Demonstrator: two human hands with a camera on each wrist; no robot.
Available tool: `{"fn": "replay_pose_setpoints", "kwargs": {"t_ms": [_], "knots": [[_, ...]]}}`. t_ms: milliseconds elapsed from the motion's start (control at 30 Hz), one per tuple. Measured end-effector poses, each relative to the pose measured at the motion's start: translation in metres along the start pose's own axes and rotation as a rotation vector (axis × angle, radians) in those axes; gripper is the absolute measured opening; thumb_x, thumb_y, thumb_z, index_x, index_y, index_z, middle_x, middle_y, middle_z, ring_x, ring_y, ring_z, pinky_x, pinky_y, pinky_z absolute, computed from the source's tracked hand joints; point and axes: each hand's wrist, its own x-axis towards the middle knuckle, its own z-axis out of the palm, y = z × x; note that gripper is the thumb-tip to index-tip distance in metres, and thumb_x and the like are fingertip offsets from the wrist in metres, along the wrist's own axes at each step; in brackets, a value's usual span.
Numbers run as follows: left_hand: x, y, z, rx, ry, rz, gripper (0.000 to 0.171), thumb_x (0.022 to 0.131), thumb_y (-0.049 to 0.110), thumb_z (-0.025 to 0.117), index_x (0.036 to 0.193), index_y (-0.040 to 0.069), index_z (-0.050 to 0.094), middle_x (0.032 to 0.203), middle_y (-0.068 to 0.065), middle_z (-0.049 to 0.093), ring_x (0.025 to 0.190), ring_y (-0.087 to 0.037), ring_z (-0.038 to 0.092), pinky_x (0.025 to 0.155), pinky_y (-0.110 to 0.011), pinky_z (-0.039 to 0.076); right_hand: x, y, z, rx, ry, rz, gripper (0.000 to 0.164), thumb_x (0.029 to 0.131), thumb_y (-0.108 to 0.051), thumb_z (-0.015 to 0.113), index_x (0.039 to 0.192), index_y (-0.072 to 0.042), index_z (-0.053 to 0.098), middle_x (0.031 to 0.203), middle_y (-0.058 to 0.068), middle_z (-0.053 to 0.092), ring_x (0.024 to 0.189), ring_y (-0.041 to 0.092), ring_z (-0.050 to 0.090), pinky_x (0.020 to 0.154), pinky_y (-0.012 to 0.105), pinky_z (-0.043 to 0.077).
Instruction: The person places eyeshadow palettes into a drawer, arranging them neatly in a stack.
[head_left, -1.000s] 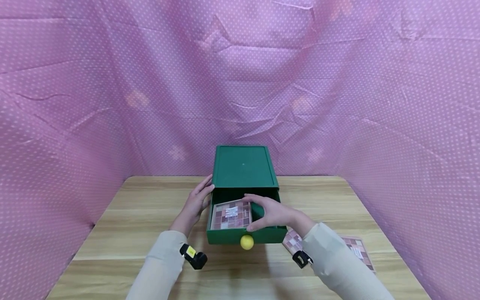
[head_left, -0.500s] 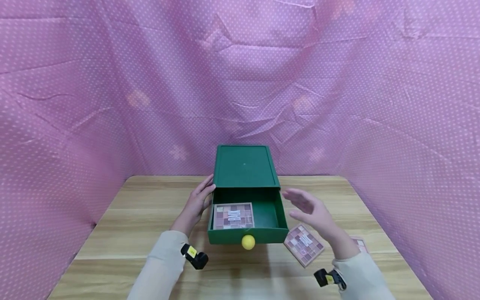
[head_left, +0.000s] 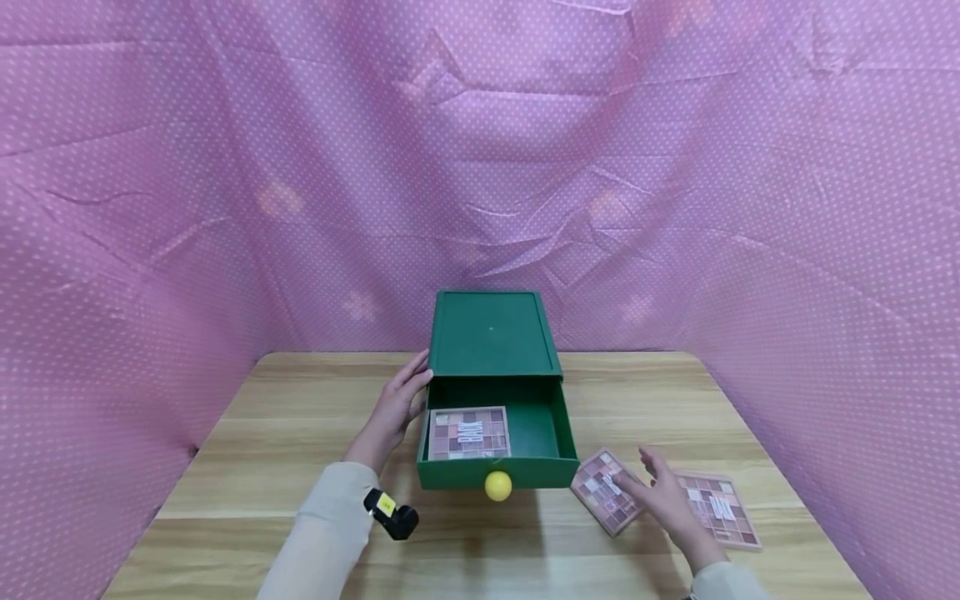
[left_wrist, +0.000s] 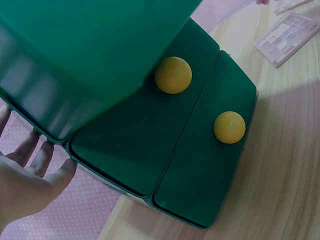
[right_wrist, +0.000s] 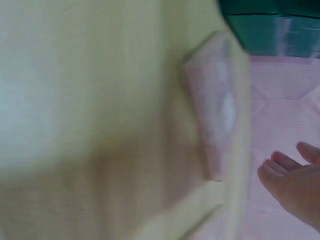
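Note:
A green drawer cabinet (head_left: 495, 333) stands at the back middle of the table, its top drawer (head_left: 536, 473) pulled out by a yellow-knobbed front. Inside that drawer, on the left, lies an eyeshadow palette (head_left: 470, 433) marked BACK. My left hand (head_left: 390, 412) rests its fingertips against the cabinet's left side; the left wrist view shows the fingers (left_wrist: 42, 160) along the edge. Over the table at the right, my right hand (head_left: 663, 500) has its fingers spread and holds nothing. It hovers between a tilted palette (head_left: 604, 492) and another palette (head_left: 722, 510).
Two lower drawers with yellow knobs (left_wrist: 229, 127) are closed under the pulled-out one. Pink dotted cloth (head_left: 480, 167) hangs round the back and sides of the wooden table (head_left: 300, 433).
My right hand has left the drawer, where the palette now lies flat, and moved right and down over the two palettes on the table. My left hand has stayed at the cabinet.

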Motion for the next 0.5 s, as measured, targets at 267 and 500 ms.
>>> {"fn": "replay_pose_setpoints", "kwargs": {"t_ms": [267, 500], "knots": [[0.000, 0.000, -0.001, -0.013, 0.009, -0.009, 0.052, 0.096, 0.028, 0.049, 0.145, 0.023, 0.033, 0.153, -0.006, 0.029, 0.140, -0.029, 0.025, 0.111, -0.056, 0.024, 0.000, 0.029, 0.013, -0.141, 0.068, -0.024, 0.094, 0.078, -0.030, 0.072, 0.137, 0.019, 0.018, 0.137, 0.043, 0.027, 0.126, 0.055, 0.031, 0.106, 0.061, 0.025], [0.001, -0.001, 0.001, -0.011, 0.012, -0.009, 0.052, 0.096, 0.029, 0.049, 0.145, 0.023, 0.034, 0.152, -0.005, 0.029, 0.139, -0.029, 0.026, 0.111, -0.055, 0.025, -0.004, 0.043, 0.021, -0.186, 0.069, -0.027, 0.097, 0.075, -0.030, 0.075, 0.133, 0.025, 0.019, 0.130, 0.044, 0.035, 0.119, 0.052, 0.041, 0.105, 0.059, 0.030]]}}
